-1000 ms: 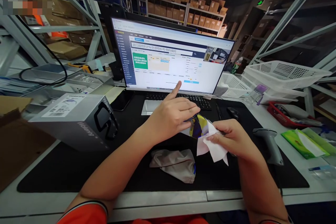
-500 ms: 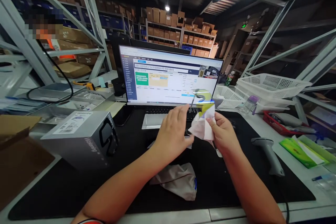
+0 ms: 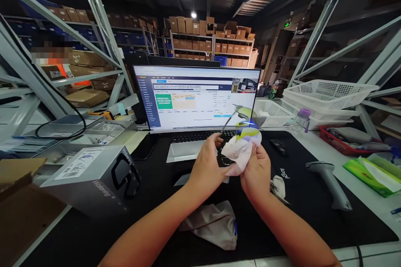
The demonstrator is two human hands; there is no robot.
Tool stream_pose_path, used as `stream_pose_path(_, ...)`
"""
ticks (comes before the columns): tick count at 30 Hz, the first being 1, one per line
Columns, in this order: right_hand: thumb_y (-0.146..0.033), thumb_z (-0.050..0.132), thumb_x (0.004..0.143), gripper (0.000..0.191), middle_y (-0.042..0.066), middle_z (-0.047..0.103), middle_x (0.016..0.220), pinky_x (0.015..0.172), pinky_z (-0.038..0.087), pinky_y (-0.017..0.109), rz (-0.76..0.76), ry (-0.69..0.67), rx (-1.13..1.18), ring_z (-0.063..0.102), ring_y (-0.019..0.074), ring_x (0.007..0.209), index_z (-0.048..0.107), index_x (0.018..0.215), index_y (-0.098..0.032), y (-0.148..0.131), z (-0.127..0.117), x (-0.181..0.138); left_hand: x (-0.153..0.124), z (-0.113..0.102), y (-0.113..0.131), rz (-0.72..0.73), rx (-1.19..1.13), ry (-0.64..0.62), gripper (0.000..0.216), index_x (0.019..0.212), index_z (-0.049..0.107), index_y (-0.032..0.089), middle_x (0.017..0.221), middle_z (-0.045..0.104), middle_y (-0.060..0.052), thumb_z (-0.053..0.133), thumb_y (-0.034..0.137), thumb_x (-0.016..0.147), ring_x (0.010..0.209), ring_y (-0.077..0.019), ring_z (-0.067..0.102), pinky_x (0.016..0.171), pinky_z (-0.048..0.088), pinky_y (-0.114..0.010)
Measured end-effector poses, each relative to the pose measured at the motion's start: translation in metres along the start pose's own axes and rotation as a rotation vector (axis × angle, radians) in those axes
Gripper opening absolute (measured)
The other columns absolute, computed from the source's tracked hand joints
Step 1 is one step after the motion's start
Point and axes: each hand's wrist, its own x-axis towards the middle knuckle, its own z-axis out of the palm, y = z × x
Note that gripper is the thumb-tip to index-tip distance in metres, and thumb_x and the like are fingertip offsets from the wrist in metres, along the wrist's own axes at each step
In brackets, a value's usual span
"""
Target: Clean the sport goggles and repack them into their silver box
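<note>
A pair of glasses with yellow-blue mirrored lenses is held up in front of the monitor. A crumpled white tissue wraps the lower part of a lens. My right hand pinches the tissue against that lens. My left hand curves around the near side, fingertips by the thin temple arm and thumb against the tissue; its exact hold is partly hidden. Below my hands lies a grey cloth pouch on the black desk mat. Behind my left hand sits an open silver-white box tray.
At left stands a grey box with a glasses picture. A monitor and keyboard are ahead. At right are a mouse, barcode scanner, green tissue pack and white baskets. A person in orange is far left.
The tissue is bunched more around the lens, and my right hand has turned inward, closer to my left. The camera view has shifted slightly; a small grey cloth shows by my right wrist.
</note>
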Motion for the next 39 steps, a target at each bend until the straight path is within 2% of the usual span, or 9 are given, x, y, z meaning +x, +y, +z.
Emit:
stream_pose_path(2, -0.055, 0.066, 0.090, 0.035, 0.005, 0.077, 0.095, 0.073, 0.059, 0.030, 0.025, 0.051, 0.067, 0.071, 0.0190, 0.082, 0.070, 0.101, -0.022, 0.002, 0.001, -0.002, -0.001, 0.008, -0.003, 0.062, -0.042, -0.079, 0.054, 0.123, 0.058, 0.019, 0.119, 0.068, -0.013, 0.079, 0.024, 0.073, 0.112, -0.0305, 0.065, 0.097, 0.055, -0.049)
stream_pose_path(4, -0.054, 0.069, 0.087, 0.034, 0.004, 0.077, 0.096, 0.074, 0.059, 0.030, 0.080, 0.010, 0.109, 0.072, 0.0191, 0.083, 0.070, 0.101, -0.023, 0.001, 0.003, -0.003, -0.001, 0.013, -0.006, 0.108, -0.104, -0.155, 0.034, 0.114, 0.067, 0.020, 0.116, 0.072, -0.012, 0.070, 0.020, 0.080, 0.109, -0.0302, 0.067, 0.097, 0.055, -0.049)
stream_pose_path(9, -0.051, 0.080, 0.078, 0.039, 0.006, 0.078, 0.100, 0.074, 0.060, 0.031, 0.217, -0.223, 0.126, 0.072, 0.0223, 0.090, 0.071, 0.104, -0.024, -0.016, 0.001, 0.004, 0.007, 0.011, -0.011, 0.056, -0.367, -0.249, 0.022, 0.100, 0.075, 0.021, 0.097, 0.078, -0.004, 0.059, 0.021, 0.085, 0.088, -0.0254, 0.073, 0.081, 0.061, -0.039)
stream_pose_path(13, -0.048, 0.085, 0.072, 0.039, 0.005, 0.079, 0.095, 0.072, 0.059, 0.031, 0.259, -0.273, 0.132, 0.072, 0.0207, 0.083, 0.075, 0.100, -0.023, -0.027, -0.005, 0.014, 0.014, -0.003, -0.009, 0.061, -0.361, -0.291, 0.027, 0.102, 0.077, 0.019, 0.095, 0.077, -0.004, 0.061, 0.037, 0.091, 0.085, -0.0228, 0.069, 0.080, 0.057, -0.034)
stream_pose_path(20, -0.037, 0.095, 0.057, 0.029, 0.002, 0.078, 0.075, 0.067, 0.056, 0.028, 0.192, -0.341, 0.003, 0.068, 0.0163, 0.066, 0.081, 0.078, -0.022, -0.033, -0.016, 0.022, 0.020, -0.022, -0.006, 0.131, -0.376, -0.278, 0.066, 0.091, 0.080, 0.016, 0.082, 0.074, -0.008, 0.052, 0.075, 0.088, 0.073, -0.0201, 0.063, 0.070, 0.048, -0.030)
stream_pose_path(27, -0.038, 0.092, 0.059, 0.024, 0.002, 0.076, 0.071, 0.063, 0.053, 0.028, 0.202, -0.406, -0.118, 0.065, 0.0157, 0.063, 0.082, 0.074, -0.023, -0.043, -0.016, 0.023, 0.014, -0.019, -0.004, 0.035, -0.242, -0.180, 0.069, 0.077, 0.073, 0.017, 0.076, 0.071, -0.007, 0.047, 0.079, 0.087, 0.076, -0.0218, 0.063, 0.071, 0.045, -0.030)
stream_pose_path(33, -0.035, 0.087, 0.063, 0.020, 0.002, 0.071, 0.066, 0.060, 0.046, 0.027, 0.095, -0.330, -0.275, 0.060, 0.0148, 0.061, 0.077, 0.065, -0.018, -0.039, -0.018, 0.015, 0.006, -0.016, -0.007, -0.058, -0.375, -0.085, 0.076, 0.120, 0.058, 0.018, 0.077, 0.069, -0.001, 0.063, 0.079, 0.076, 0.069, -0.0186, 0.064, 0.062, 0.045, -0.025)
stream_pose_path(35, -0.036, 0.086, 0.064, 0.024, 0.001, 0.066, 0.061, 0.057, 0.043, 0.027, 0.070, -0.328, -0.341, 0.055, 0.0134, 0.058, 0.073, 0.059, -0.016, -0.040, -0.020, 0.015, 0.007, -0.018, -0.007, -0.031, -0.370, -0.118, 0.066, 0.121, 0.058, 0.019, 0.084, 0.069, -0.002, 0.064, 0.072, 0.082, 0.072, -0.0173, 0.064, 0.065, 0.047, -0.024)
stream_pose_path(39, -0.042, 0.087, 0.062, 0.034, 0.000, 0.058, 0.055, 0.051, 0.036, 0.025, -0.051, -0.334, -0.479, 0.048, 0.0109, 0.054, 0.068, 0.053, -0.015, -0.047, -0.022, 0.019, 0.012, -0.021, -0.006, 0.147, -0.311, -0.235, 0.051, 0.102, 0.068, 0.018, 0.089, 0.070, -0.004, 0.051, 0.066, 0.094, 0.074, -0.0154, 0.062, 0.066, 0.045, -0.024)
